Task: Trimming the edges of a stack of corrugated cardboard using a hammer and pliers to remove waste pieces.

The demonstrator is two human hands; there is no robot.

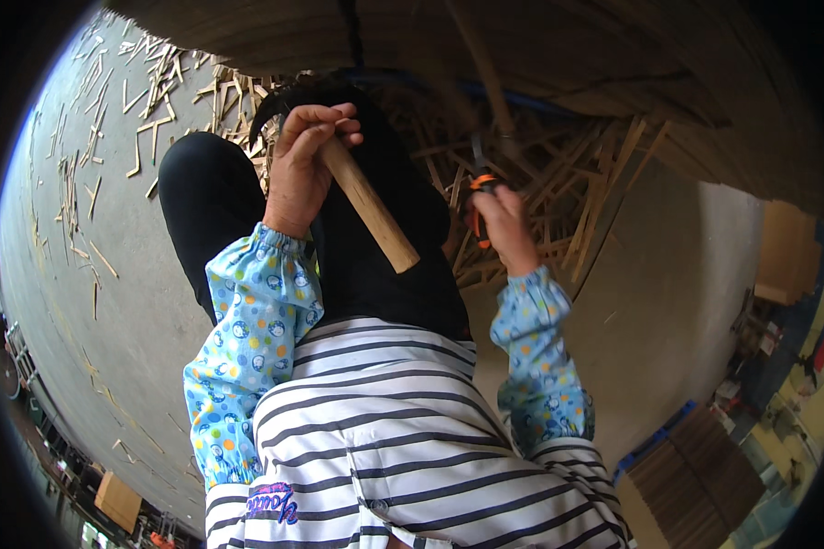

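My left hand is closed around a thick wooden handle above my black-trousered legs. The handle slants down to the right, with its blunt end free. A dark curved shape shows beyond the knuckles against the dark trousers; whether it belongs to the tool I cannot tell. In my right hand, smeared by motion, is an orange-and-black handled hand tool. Its thin metal end points away from me, toward a stack of wide brown sheets; its exact kind is blurred.
Thin strips of brown scrap lie heaped under the stack's edge. More bent strips litter the grey floor at the left. A brown ribbed stack with a blue edge stands at the lower right. Cartons stand at the far right.
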